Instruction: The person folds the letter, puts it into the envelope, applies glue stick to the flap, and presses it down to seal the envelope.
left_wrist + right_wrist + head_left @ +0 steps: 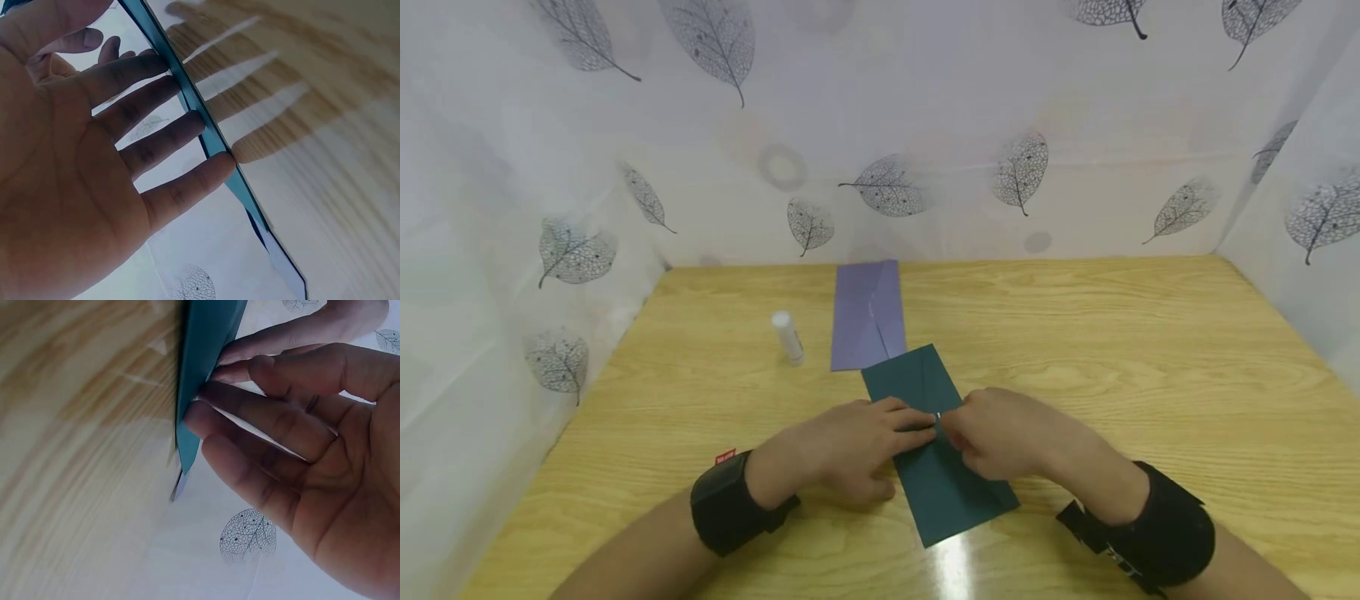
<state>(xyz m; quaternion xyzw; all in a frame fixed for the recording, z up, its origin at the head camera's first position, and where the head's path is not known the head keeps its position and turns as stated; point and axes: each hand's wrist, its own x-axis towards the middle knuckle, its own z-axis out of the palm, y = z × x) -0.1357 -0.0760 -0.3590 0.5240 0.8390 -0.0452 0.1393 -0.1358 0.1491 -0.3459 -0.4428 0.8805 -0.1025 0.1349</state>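
Note:
A dark green envelope (957, 493) lies slanted on the table, its flap side up. On its left side rests my left hand (865, 446), fingers stretched out and fingertips touching the paper. My right hand (1000, 433) presses its bent fingertips on the envelope near the flap's edge, facing the left fingertips. In the right wrist view the thumb (270, 376) stands apart from the paper. A small white mark (937, 416) shows between the two hands; what it is stays too small to tell.
Behind the green envelope lies a purple envelope (854, 317), their edges meeting or slightly overlapping. A white tube like a glue stick (787, 337) stands to its left. The wooden table (1120, 333) is bordered by white curtains (940, 108) with a leaf print.

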